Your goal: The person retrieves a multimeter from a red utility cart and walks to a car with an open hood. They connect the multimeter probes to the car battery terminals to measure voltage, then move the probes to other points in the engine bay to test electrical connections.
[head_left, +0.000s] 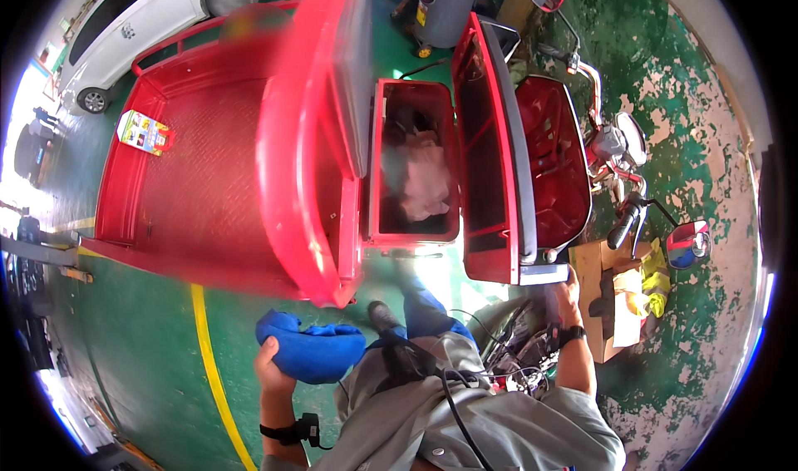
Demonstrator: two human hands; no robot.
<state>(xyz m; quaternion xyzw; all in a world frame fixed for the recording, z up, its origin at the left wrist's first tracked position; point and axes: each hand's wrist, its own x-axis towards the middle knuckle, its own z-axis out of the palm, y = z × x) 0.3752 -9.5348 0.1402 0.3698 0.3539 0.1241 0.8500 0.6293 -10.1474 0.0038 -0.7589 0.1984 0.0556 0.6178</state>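
Observation:
My left hand (269, 366) grips a bundled blue cloth (320, 353) at its left end, with the thumb on top. The cloth hangs over the green floor, apart from the vehicle. At the right, my right hand (568, 295) is on the near end of a raised seat lid (489, 163) of a red cargo tricycle; its fingers are partly hidden behind that corner. The lid stands tilted up beside an open red storage box (416, 231). Inside the box lies a crumpled pale pink cloth (426, 176), with darker things in shadow around it.
Left of the box, a red panel (287, 138) borders the cargo bed (208, 180), which holds a colourful package (143, 133). Handlebars (611, 151) stand at the right, above a cardboard box (592, 305) and a yellow vest (657, 280). A white car (158, 22) and grey tank (447, 9) stand farther off.

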